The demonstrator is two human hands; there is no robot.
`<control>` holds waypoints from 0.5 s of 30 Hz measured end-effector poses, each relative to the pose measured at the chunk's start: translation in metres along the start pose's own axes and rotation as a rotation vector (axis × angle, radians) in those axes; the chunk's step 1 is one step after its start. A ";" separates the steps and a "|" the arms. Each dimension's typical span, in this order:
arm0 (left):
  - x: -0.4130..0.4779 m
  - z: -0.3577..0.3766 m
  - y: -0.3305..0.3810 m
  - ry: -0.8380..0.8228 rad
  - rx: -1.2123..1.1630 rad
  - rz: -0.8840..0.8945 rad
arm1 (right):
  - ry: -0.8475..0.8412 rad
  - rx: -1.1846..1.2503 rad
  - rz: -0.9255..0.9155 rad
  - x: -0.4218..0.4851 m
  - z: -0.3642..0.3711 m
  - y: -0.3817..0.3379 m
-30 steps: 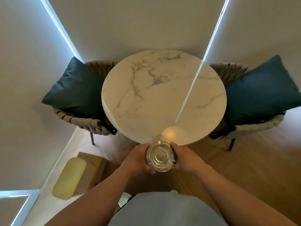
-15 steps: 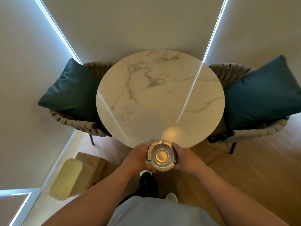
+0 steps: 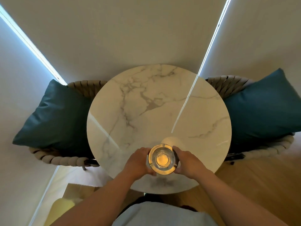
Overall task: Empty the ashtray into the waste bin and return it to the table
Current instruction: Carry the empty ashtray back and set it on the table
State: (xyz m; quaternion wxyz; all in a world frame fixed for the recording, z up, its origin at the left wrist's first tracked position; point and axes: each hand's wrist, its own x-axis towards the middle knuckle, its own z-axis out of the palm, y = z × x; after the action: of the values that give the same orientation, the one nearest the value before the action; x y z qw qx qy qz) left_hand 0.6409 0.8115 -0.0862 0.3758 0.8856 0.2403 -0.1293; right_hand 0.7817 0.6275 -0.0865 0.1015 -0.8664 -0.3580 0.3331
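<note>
— So, head view: where is the ashtray (image 3: 162, 159)?
— I see it over the near part of the round table (image 3: 146, 101), between both hands.
— Fingers?
— Left hand (image 3: 140, 161) and right hand (image 3: 186, 161) each curl against its rim, clamped on it. Whether it touches the marble, I cannot tell.
</note>
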 end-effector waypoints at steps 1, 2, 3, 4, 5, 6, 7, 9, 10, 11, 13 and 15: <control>0.010 -0.008 -0.002 -0.003 -0.010 0.000 | 0.003 0.011 0.012 0.009 -0.005 -0.003; 0.019 -0.015 -0.004 -0.006 -0.010 0.004 | 0.001 0.018 0.022 0.018 -0.009 -0.005; 0.026 -0.020 -0.004 -0.007 0.000 0.010 | -0.004 0.020 0.028 0.024 -0.013 -0.006; 0.034 -0.025 -0.004 -0.007 0.012 0.016 | -0.007 0.023 0.032 0.032 -0.016 -0.007; 0.042 -0.030 -0.005 -0.008 0.019 0.018 | -0.006 0.028 0.036 0.040 -0.020 -0.009; 0.049 -0.034 -0.006 -0.006 0.018 0.012 | -0.003 0.036 0.040 0.047 -0.024 -0.010; 0.056 -0.037 -0.006 -0.003 0.015 0.005 | -0.003 0.045 0.042 0.054 -0.028 -0.012; 0.071 -0.042 -0.006 0.001 0.031 0.001 | 0.001 0.059 0.039 0.070 -0.037 -0.012; 0.080 -0.045 -0.005 0.001 0.047 -0.003 | 0.004 0.062 0.036 0.078 -0.042 -0.010; 0.088 -0.047 -0.004 0.004 0.063 -0.009 | 0.006 0.063 0.033 0.086 -0.046 -0.009; 0.103 -0.052 0.000 0.016 0.091 -0.023 | 0.010 0.048 0.028 0.102 -0.053 -0.007; 0.122 -0.056 0.003 0.033 0.113 -0.047 | 0.014 0.036 0.028 0.121 -0.061 -0.003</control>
State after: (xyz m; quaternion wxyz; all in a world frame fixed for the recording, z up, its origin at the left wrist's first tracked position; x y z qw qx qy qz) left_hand 0.7490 0.8901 -0.0962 0.3179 0.9015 0.2597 -0.1370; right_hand 0.8832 0.7170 -0.1002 0.1149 -0.8715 -0.3392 0.3350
